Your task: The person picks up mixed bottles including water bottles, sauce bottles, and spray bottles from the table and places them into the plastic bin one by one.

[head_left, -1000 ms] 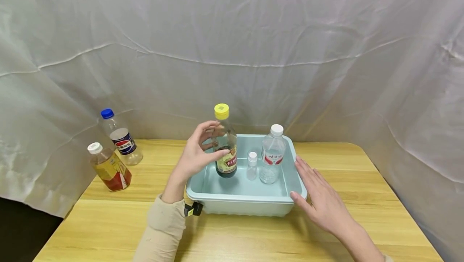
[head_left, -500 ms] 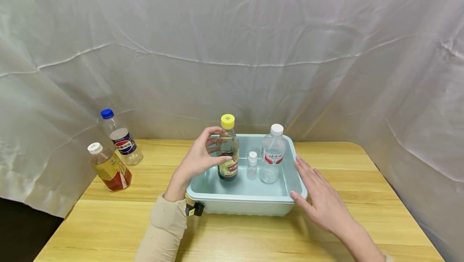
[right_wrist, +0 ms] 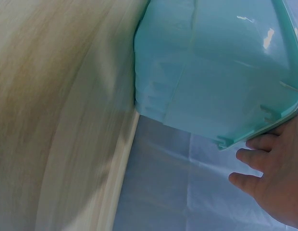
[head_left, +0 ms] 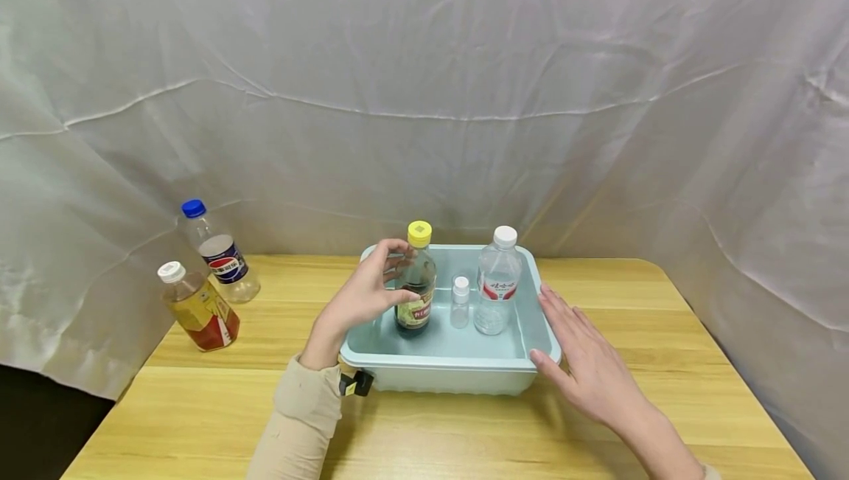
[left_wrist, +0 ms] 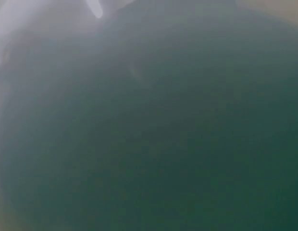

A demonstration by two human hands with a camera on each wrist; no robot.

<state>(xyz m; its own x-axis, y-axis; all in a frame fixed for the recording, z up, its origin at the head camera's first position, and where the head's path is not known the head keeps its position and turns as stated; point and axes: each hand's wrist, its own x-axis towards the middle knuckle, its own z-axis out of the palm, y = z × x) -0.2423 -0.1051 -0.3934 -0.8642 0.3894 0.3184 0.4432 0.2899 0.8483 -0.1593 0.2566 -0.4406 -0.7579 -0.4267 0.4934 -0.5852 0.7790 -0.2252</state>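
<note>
Left fingers [head_left: 402,296] curled round yellow-capped bottle [head_left: 423,273] inside tub [head_left: 438,363]; right fingers [head_left: 558,312] straight, against tub's rim.

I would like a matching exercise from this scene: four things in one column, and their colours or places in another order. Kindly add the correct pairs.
1. dark-liquid bottle
2. smallest bottle
3. navy-labelled bottle
4. right hand

A. blue cap
B. at the basin's rim
C. white cap, inside the basin
D. yellow cap

Pairs: 1-D, 2-C, 3-A, 4-B

Yellow bottle cap [head_left: 419,234]; pale blue tub [head_left: 451,381].
</note>
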